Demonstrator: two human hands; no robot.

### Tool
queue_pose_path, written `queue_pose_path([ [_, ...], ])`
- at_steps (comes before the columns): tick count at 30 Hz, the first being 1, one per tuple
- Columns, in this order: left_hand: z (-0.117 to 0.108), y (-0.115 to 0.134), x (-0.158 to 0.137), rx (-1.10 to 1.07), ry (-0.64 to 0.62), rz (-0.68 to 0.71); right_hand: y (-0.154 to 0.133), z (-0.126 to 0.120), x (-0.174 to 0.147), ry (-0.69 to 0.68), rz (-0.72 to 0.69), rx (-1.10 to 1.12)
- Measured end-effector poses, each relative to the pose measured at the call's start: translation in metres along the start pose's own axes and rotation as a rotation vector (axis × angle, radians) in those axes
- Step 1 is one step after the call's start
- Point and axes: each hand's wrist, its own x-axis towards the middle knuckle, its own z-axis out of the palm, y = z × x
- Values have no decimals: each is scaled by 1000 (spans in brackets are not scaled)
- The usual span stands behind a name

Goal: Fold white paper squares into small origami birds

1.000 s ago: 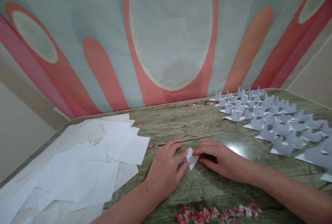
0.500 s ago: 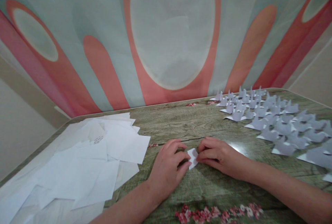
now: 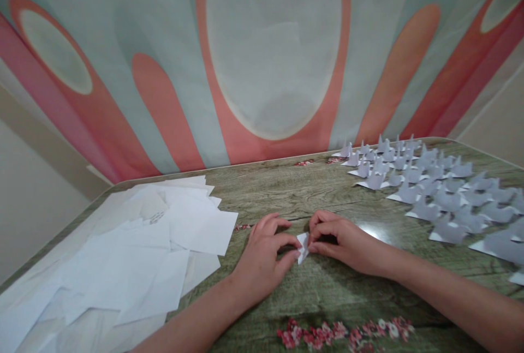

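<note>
Between my two hands, close to the table surface, is a small piece of folded white paper. My left hand pinches its left side with thumb and index finger, the other fingers curled loosely above. On the paper's right side, my right hand grips with thumb and fingertips bent together, which cover that edge. The exact folds are too small to make out.
Loose white paper sheets lie in an overlapping heap on the left. Several rows of folded white paper birds stand at the right. The wood-patterned table meets a painted wall at its far edge.
The visible part of the folded paper has become narrower. My right hand has shifted slightly left and its fingers are more bent; my left hand stays on the paper's left side.
</note>
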Motion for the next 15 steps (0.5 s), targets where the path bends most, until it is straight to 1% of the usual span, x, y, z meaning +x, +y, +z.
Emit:
queue_pose_path([
  [8,-2,4,-1,30,7,6,-8,-1,3,6,51,-9],
  [15,2,7,-1,25,33,-29,-8,1,4,32,69,-19],
])
